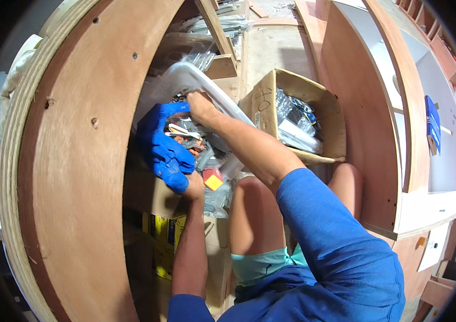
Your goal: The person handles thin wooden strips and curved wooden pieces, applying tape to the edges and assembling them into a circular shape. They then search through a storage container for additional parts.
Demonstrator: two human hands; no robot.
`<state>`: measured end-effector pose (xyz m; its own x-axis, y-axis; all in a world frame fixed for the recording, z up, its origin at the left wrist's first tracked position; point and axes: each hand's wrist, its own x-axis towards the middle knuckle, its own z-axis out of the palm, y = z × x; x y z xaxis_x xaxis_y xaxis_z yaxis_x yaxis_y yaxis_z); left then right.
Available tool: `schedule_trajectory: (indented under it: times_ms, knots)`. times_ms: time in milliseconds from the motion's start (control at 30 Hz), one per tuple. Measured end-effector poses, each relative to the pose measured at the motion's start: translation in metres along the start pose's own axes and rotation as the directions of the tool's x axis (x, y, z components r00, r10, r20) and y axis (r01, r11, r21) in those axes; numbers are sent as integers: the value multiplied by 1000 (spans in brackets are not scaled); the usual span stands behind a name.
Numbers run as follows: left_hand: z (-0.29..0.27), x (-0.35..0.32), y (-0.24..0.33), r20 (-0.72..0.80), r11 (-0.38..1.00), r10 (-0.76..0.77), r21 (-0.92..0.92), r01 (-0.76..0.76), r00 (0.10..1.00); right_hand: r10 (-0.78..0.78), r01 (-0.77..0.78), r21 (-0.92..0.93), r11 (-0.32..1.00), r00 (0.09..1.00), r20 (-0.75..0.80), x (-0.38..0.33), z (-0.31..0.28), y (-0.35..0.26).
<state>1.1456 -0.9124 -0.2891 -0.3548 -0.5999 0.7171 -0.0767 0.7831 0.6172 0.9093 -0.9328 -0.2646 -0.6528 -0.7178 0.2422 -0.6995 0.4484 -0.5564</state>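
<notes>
A translucent plastic bin (195,74) stands in front of me, filled with mixed small parts, some orange and white, and clear plastic bags. My right hand (201,109) reaches over the bin with its fingers curled down; what they grip is hidden. Bunched blue cloth (158,142) lies over the bin's left side, and a narrow strip of it runs up to my right hand. At the cloth's lower end is my left hand (193,185), closed on it, its fingers mostly covered. Beside that hand sits a small red and yellow box (213,181).
An open cardboard box (260,104) holding plastic-wrapped items stands right of the bin. A curved plywood panel (78,161) rises close on my left. White-lined cabinetry (359,107) stands on the right, with a blue box (432,126). Yellow boxes (163,231) sit below my left hand.
</notes>
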Motion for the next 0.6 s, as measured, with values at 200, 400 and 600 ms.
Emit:
schedule_trajectory:
  times_ms: [200, 400, 600]
  knots:
    - [0, 17, 30, -27, 943, -20, -333, 10, 999, 181, -182, 175, 968, 983, 24, 2, -9, -18]
    - [6, 13, 29, -79, 969, -43, -245, 22, 996, 186, -184, 87, 979, 982, -16, 10, -5, -2]
    - [3, 16, 18, -137, 969, -35, -249, 0, 990, 138, -136, 57, 989, 990, -22, 10, 14, 3]
